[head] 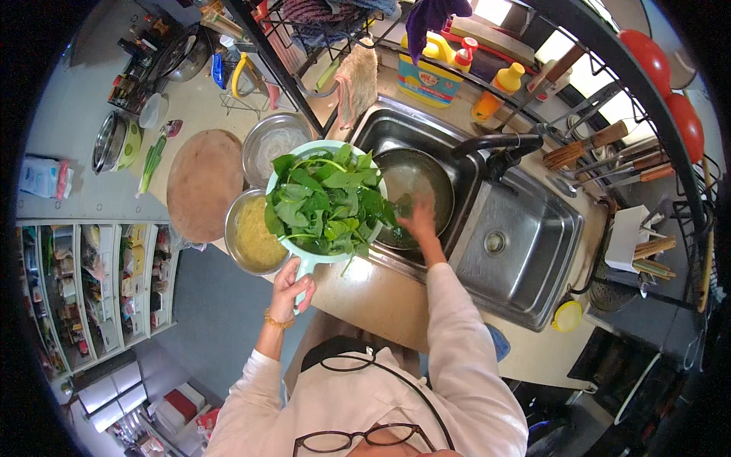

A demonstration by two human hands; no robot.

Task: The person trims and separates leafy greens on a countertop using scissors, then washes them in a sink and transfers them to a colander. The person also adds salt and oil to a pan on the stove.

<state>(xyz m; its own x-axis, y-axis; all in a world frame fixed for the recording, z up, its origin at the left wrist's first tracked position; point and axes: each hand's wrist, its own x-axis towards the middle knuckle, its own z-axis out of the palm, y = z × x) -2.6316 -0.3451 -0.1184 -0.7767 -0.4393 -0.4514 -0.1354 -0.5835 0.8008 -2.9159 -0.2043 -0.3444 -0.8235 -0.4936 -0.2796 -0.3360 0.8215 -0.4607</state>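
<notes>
My left hand (290, 292) grips the handle of a pale green plastic strainer (306, 267), which is heaped with wet green leaves (328, 200) on stems. The strainer is above the counter by the left sink bowl and overlaps two metal bowls. My right hand (421, 217), blurred, reaches over a round dark pan (442, 183) of water in the left sink bowl. Its thumb stands apart from the fingers and nothing shows in it; whether the fingertips touch the water I cannot tell. A few leaves at the strainer's right edge hang close to this hand.
A black faucet (497, 145) arches between the pan and the right sink bowl (528, 274). Left of the strainer are a metal bowl of yellow shreds (257, 231), a bowl with pale strands (277, 143), a round wooden board (204, 185) and scallions (153, 160). A black rack (645, 74) overhangs the sink.
</notes>
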